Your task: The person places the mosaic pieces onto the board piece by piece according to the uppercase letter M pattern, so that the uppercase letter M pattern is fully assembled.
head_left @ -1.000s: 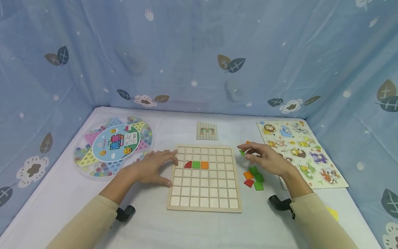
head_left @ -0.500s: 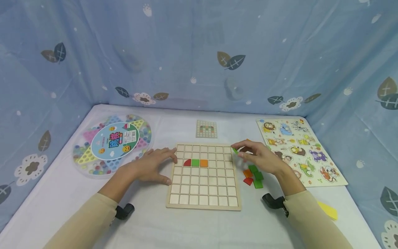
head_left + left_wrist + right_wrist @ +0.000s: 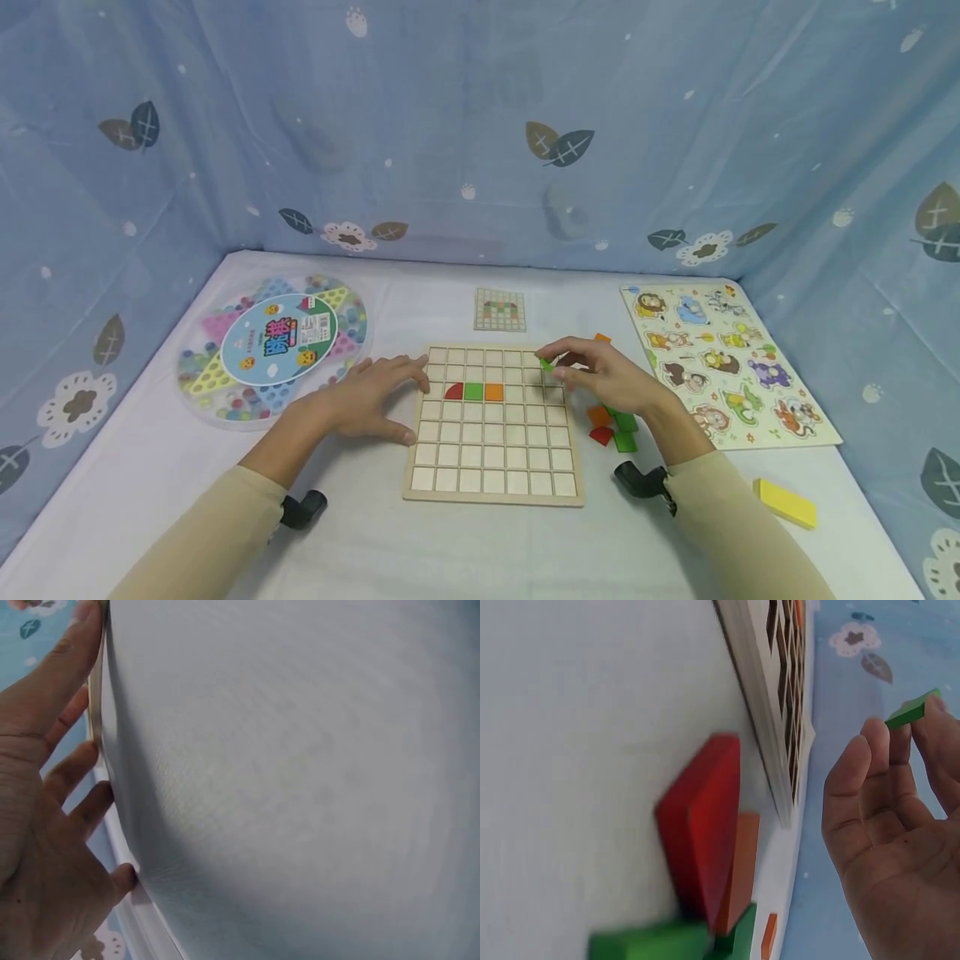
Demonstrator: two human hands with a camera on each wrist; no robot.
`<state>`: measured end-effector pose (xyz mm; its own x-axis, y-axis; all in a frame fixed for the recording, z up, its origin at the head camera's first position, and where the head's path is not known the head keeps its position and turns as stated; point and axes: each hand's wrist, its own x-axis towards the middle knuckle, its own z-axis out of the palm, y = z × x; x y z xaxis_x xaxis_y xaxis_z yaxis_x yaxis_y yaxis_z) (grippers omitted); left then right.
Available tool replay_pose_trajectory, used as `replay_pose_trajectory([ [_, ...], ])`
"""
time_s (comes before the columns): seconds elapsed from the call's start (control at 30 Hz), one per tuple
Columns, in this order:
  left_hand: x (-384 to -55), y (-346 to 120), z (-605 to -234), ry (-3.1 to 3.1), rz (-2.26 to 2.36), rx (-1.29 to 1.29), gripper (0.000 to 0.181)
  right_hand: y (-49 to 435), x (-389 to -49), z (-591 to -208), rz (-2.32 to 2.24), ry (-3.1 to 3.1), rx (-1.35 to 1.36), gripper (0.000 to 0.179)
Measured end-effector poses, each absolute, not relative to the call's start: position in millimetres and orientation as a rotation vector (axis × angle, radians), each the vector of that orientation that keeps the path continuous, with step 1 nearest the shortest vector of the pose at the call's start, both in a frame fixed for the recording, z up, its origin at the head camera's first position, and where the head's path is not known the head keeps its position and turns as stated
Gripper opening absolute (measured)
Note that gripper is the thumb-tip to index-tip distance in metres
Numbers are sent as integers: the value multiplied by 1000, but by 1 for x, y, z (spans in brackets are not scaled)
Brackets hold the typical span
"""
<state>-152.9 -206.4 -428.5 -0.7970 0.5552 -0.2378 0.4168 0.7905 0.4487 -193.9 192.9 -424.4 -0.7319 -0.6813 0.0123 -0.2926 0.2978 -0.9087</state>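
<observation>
A wooden grid board (image 3: 493,499) lies flat in the middle of the table. In one of its rows sit a red quarter-round tile (image 3: 455,392), a green square tile (image 3: 473,392) and an orange square tile (image 3: 494,392), side by side. My left hand (image 3: 371,402) rests at the board's left edge, thumb and fingers spread along it. Thumb and fingertips of my right hand (image 3: 611,382) pinch a small green tile (image 3: 910,712), held above the board's upper right corner. The right wrist view shows this tile raised and tilted.
Right of the board lies a loose pile with a red tile (image 3: 602,436) and several green and orange ones. Behind the board is a small pattern card (image 3: 500,311). A round marble game (image 3: 277,342), an animal puzzle (image 3: 731,367) and a yellow block (image 3: 785,503) stand around.
My right hand has moved left with the green tile, from beside the board to over its right side. The left hand stays at the board's left edge.
</observation>
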Motion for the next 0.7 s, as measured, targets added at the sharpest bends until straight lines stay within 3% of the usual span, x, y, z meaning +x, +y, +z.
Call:
replay_pose_trajectory([
  [0.7,-153,-206,-428,2617,544,725,62,159,-196,-428,-1307,2185,-958,32],
])
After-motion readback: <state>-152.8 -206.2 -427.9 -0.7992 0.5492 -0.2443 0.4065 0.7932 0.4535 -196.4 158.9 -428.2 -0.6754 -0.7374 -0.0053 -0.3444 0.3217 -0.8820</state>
